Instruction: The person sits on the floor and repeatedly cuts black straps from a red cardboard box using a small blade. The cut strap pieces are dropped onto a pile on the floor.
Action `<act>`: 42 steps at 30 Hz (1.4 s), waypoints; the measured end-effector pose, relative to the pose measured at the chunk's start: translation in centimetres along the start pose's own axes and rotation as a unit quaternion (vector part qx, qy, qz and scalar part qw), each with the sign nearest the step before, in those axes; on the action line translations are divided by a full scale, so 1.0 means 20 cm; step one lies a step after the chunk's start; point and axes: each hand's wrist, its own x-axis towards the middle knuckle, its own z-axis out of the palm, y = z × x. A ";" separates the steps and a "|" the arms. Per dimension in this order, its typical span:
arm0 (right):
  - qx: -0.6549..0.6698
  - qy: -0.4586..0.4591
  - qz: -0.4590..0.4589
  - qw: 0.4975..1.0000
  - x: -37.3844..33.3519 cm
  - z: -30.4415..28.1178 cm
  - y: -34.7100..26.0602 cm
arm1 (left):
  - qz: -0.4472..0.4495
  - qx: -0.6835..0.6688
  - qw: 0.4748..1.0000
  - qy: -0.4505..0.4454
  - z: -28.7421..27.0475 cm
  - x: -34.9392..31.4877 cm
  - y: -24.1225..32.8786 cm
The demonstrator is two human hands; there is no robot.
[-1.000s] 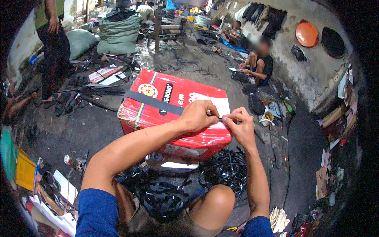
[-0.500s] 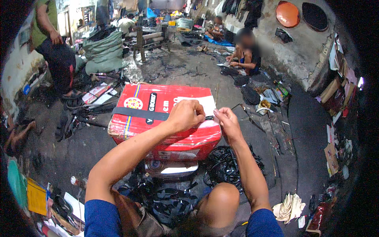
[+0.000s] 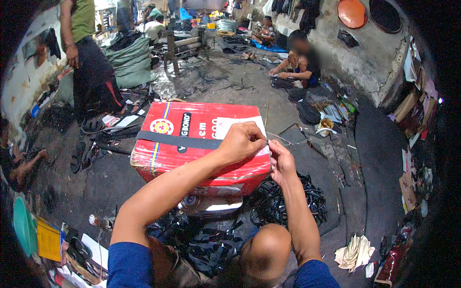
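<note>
A long, flat black strip (image 3: 177,139) lies across the top of a red cardboard box (image 3: 199,108) in front of my knees. My left hand (image 3: 241,143) is closed in a pinch on the strip near the box's right edge, hiding that stretch of it. Just to its right, at the corner of the box, my right hand (image 3: 282,162) pinches at the strip's end; the fingertips of both hands nearly meet. Under my left hand a white paper patch (image 3: 225,124) shows on the box top.
Tangled black strips (image 3: 307,204) lie right of the box, more black pieces (image 3: 211,247) between my knees. A crumpled cream cloth (image 3: 354,253) is at the lower right, a yellow container (image 3: 49,239) at the lower left. Ahead, one person (image 3: 91,62) stands and another (image 3: 302,65) sits working.
My left hand has slid right along the strip to the box's edge, and my right hand has shifted slightly right and down. The standing person appears further right; a seated person shows more at the left edge.
</note>
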 end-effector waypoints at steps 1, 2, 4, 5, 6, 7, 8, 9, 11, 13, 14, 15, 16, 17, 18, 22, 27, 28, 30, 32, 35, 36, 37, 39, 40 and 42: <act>-0.004 -0.020 -0.003 1.000 0.00 -0.01 0.01 | 0.002 0.010 1.000 0.000 0.01 0.01 0.00; 0.003 -0.004 0.021 1.000 0.00 -0.03 0.00 | 0.004 0.021 1.000 0.000 0.01 0.02 0.00; 0.017 0.029 0.071 0.997 0.01 -0.04 -0.01 | 0.033 0.029 0.999 0.006 0.00 0.02 -0.02; -0.007 0.038 0.035 0.999 0.00 0.01 -0.05 | 0.043 0.026 0.999 0.010 -0.01 0.02 -0.04; -0.088 0.051 0.018 0.995 -0.02 0.06 -0.11 | 0.053 0.024 0.998 0.014 -0.02 0.02 -0.06; -0.199 0.072 -0.018 0.977 0.02 0.02 -0.18 | 0.022 0.036 0.999 -0.005 0.00 0.03 -0.01; -0.306 0.087 -0.047 0.947 0.06 0.03 -0.23 | 0.020 0.030 0.999 -0.006 0.00 0.03 0.01; -0.434 0.102 -0.097 0.890 0.10 0.05 -0.26 | 0.019 0.023 1.000 -0.006 0.00 0.03 0.02; -0.657 0.115 -0.186 0.721 0.16 0.18 -0.28 | 0.021 0.026 0.999 0.002 -0.01 0.02 0.01; -0.732 0.138 -0.200 0.636 0.15 0.29 -0.26 | 0.006 0.039 0.999 0.004 -0.02 0.01 0.00; -0.767 0.147 -0.206 0.590 0.15 0.31 -0.25 | -0.001 0.044 0.999 0.005 -0.02 0.01 -0.01; -0.754 0.153 -0.250 0.588 0.19 0.26 -0.23 | 0.005 0.038 0.999 0.013 -0.01 0.02 -0.03; -0.731 0.143 -0.255 0.617 0.20 0.22 -0.22 | -0.008 0.032 0.999 0.007 -0.01 0.02 -0.02; -0.707 0.132 -0.256 0.646 0.21 0.19 -0.21 | -0.016 0.013 1.000 0.006 0.00 0.02 -0.02; -0.681 0.124 -0.256 0.675 0.22 0.16 -0.20 | -0.025 -0.006 1.000 0.004 0.00 0.01 -0.02; -0.598 0.144 -0.267 0.742 0.26 0.06 -0.11 | -0.025 -0.007 0.999 -0.022 -0.04 0.02 -0.01; -0.530 0.162 -0.241 0.797 0.31 -0.15 0.12 | -0.041 0.033 0.998 -0.033 -0.06 0.02 0.00; -0.502 0.157 -0.241 0.815 0.32 -0.22 0.17 | -0.048 0.030 0.998 -0.034 -0.05 0.02 0.00; -0.473 0.164 -0.236 0.833 0.33 -0.31 0.27 | -0.061 0.025 0.997 -0.035 -0.04 0.03 0.01; -0.470 0.182 -0.222 0.835 0.35 -0.37 0.37 | -0.064 0.028 0.997 -0.043 -0.05 0.04 0.01; -0.511 0.195 -0.219 0.808 0.32 -0.52 0.57 | -0.065 0.025 0.996 -0.049 -0.07 0.04 0.01; -0.519 0.194 -0.216 0.804 0.33 -0.60 0.63 | -0.066 0.020 0.996 -0.051 -0.06 0.05 0.00; -0.526 0.204 -0.216 0.797 0.35 -0.69 0.70 | -0.066 0.013 0.996 -0.054 -0.05 0.05 0.00; -0.540 0.225 -0.205 0.785 0.34 -0.89 0.86 | -0.060 0.020 0.997 -0.053 -0.04 0.06 0.00; -0.613 0.222 -0.167 0.739 0.29 -0.97 0.94 | -0.058 0.027 0.997 -0.051 -0.04 0.06 0.00; -0.649 0.257 -0.078 0.712 0.22 -1.08 1.09 | -0.077 0.008 0.996 -0.052 -0.06 0.06 0.01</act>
